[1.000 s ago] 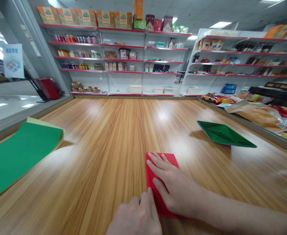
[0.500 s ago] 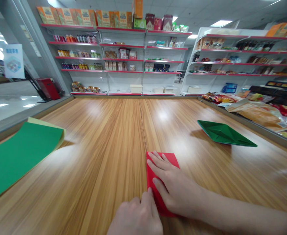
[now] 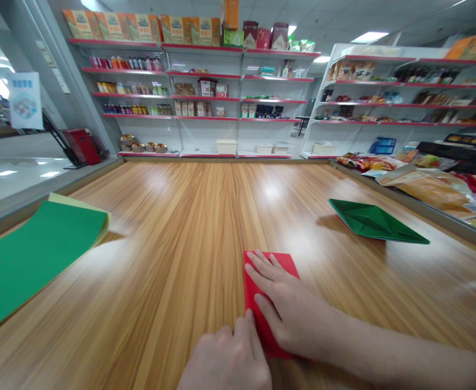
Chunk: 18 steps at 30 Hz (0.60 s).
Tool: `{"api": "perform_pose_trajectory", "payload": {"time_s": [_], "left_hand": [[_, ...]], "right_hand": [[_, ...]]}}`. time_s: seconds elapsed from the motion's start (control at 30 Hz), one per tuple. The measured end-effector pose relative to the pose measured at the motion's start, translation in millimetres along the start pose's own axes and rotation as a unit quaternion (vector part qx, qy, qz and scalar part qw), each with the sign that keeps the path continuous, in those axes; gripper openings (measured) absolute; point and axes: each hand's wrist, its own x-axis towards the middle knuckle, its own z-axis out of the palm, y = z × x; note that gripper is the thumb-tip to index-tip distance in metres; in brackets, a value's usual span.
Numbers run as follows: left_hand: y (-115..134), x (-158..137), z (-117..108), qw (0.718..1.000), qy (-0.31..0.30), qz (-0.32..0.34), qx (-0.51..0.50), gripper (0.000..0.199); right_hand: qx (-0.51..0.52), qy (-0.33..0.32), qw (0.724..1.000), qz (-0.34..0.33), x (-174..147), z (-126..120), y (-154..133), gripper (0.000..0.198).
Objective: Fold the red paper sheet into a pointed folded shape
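Observation:
A sheet of red paper (image 3: 285, 264), folded into a narrow upright rectangle, lies on the wooden table in front of me. My right hand (image 3: 280, 300) rests flat across it, fingers stretched out and slightly apart, holding it down. At the paper's lower left edge is my left hand (image 3: 232, 352), its fingers curled in, with the tip of the index finger touching the edge. The thumb of that hand is hidden, and nothing shows inside its curled fingers. The lower part of the paper is partly covered by both hands.
Green paper sheets (image 3: 38, 246) with a pale sheet beneath lie at the left, one end curling up. A folded dark green paper piece (image 3: 378, 221) sits at the right. Packaged food (image 3: 428, 189) lines the right edge. Stocked shelves (image 3: 205, 97) stand beyond the table.

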Motion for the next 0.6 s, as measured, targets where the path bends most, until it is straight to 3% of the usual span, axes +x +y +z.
{"api": "perform_pose_trajectory", "payload": {"time_s": [0.2, 0.6], "left_hand": [[3.7, 0.5, -7.4, 1.0, 0.009, -0.008, 0.013, 0.029], [-2.6, -1.0, 1.3, 1.0, 0.009, 0.017, 0.004, 0.029]], "right_hand": [[-0.035, -0.018, 0.999, 0.001, 0.7, -0.6, -1.4, 0.055], [-0.04, -0.016, 0.999, -0.009, 0.7, -3.0, -4.7, 0.053]]}}
